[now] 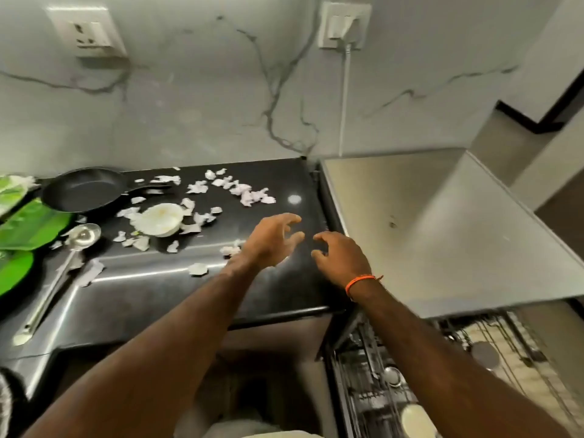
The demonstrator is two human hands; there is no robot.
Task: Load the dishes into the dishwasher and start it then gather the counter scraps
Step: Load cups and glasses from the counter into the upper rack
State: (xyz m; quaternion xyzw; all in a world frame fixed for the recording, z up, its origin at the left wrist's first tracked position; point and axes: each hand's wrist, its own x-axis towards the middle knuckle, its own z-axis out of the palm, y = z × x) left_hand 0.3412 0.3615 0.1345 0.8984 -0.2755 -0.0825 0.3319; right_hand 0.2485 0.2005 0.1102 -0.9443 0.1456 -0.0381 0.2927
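Over the right end of the black worktop [268, 289], near its edge against the steel dishwasher top [442, 235], both hands hover empty. The left hand [271, 240] has its fingers [292, 218] spread and loosely curled, holding nothing; the right hand [343, 259], with an orange thread at the wrist, has its fingers likewise relaxed and half curled, palm down, pinching nothing. They face each other with a small gap between, which reads to me as a readiness to cup or sweep something together.

The scraps [243, 192], pale peel bits, lie scattered across the back and middle of the worktop, with a few near the left hand and the front edge. Among them sits a white bowl [162, 221]. A black frying pan [83, 191] stands toward the back left corner, a steel ladle [63, 267] lies slantwise along the left side, and green plates [30, 226] overlap the left edge.

Below right, the dishwasher rack [410, 384] is pulled out and already holds some pieces, yet pan, bowl, ladle and plates are still on the worktop, so loading looks unfinished.

The patch under the hands is bare, leaving room to drag scraps rightward. The front edge is unguarded, so swept bits could fall there; the seam at the right edge could trap small ones.
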